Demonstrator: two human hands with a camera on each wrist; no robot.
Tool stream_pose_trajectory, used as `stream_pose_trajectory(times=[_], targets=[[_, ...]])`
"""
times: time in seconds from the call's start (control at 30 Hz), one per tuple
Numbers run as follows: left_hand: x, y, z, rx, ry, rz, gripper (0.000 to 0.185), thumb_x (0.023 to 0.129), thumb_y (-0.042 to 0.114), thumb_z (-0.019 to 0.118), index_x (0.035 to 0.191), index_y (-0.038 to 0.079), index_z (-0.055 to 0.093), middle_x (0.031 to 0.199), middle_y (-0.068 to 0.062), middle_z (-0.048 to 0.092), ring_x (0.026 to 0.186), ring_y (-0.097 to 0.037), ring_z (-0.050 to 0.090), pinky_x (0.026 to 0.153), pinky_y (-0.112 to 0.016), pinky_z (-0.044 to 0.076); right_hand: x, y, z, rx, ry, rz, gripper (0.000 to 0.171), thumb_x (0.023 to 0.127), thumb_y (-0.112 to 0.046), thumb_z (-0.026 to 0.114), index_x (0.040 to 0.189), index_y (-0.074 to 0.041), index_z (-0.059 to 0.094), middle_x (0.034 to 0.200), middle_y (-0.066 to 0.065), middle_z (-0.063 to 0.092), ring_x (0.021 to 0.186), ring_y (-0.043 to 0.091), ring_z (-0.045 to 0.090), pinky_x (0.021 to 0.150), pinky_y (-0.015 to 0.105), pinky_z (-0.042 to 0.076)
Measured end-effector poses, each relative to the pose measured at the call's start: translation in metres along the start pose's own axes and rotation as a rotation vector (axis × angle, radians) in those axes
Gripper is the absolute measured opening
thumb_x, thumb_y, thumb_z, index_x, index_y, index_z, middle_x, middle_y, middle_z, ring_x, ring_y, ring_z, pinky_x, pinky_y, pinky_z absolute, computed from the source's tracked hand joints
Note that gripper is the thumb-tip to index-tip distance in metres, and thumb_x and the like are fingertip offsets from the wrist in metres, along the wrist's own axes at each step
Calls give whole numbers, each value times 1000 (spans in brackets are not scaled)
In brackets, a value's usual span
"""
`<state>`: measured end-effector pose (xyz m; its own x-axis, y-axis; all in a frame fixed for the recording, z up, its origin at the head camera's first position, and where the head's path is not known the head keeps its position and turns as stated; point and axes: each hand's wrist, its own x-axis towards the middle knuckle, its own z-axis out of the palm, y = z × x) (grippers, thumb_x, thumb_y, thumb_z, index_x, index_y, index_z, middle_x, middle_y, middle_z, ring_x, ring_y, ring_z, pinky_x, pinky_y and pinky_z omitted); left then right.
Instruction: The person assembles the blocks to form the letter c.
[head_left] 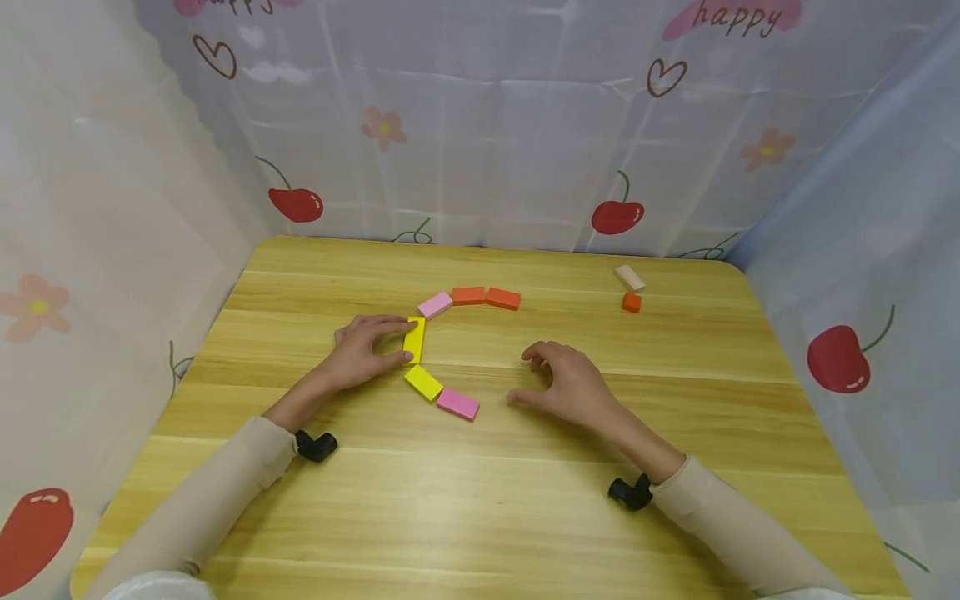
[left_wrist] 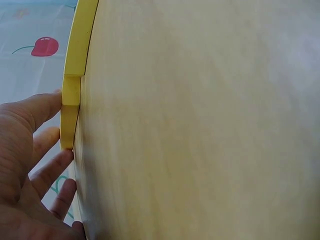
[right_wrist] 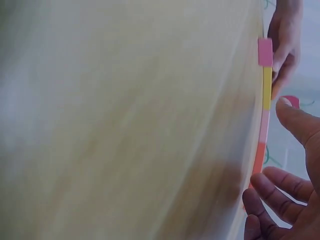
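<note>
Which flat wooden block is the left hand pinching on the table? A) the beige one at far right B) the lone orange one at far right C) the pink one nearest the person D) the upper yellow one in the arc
D: the left hand has thumb and fingers on either end of the upper yellow rectangular wooden block, while the right hand rests on the wooden table holding nothing.

The middle of the table point(head_left: 480, 500) is partly ringed by an arc of flat blocks: a yellow block point(head_left: 414, 339) pinched by the left hand point(head_left: 360, 352), a second yellow block point(head_left: 423, 382), two pink blocks and two orange blocks. The arc's right side is left open, where the right hand point(head_left: 570, 385) rests. A beige block point(head_left: 629, 277) and a small orange block point(head_left: 632, 302) lie well apart at the far right. The table is enclosed by curtains on three sides.
</note>
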<state>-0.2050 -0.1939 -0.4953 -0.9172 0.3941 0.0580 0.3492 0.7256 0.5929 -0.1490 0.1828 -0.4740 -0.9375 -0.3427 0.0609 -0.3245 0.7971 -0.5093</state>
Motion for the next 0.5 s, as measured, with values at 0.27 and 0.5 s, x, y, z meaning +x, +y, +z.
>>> stream_pose_trajectory(times=[0.27, 0.5], targets=[[0, 0, -1, -8, 6, 9, 56, 87, 51, 70, 139, 32, 57, 149, 0, 51, 136, -34, 36, 97, -59, 16, 7, 31, -16, -5, 49, 43, 57, 76, -54, 80, 116, -17, 65, 101, -1, 67, 89, 18, 60, 82, 37, 49], [0, 0, -1, -15, 2, 3, 56, 87, 51, 70, 138, 32, 57, 150, 1, 51, 136, -34, 35, 97, -59, 15, 11, 58, -32, -24, 79, 97, 53, 80, -52, 77, 116, -15, 64, 104, 2, 67, 92, 20, 60, 83, 40, 49]])
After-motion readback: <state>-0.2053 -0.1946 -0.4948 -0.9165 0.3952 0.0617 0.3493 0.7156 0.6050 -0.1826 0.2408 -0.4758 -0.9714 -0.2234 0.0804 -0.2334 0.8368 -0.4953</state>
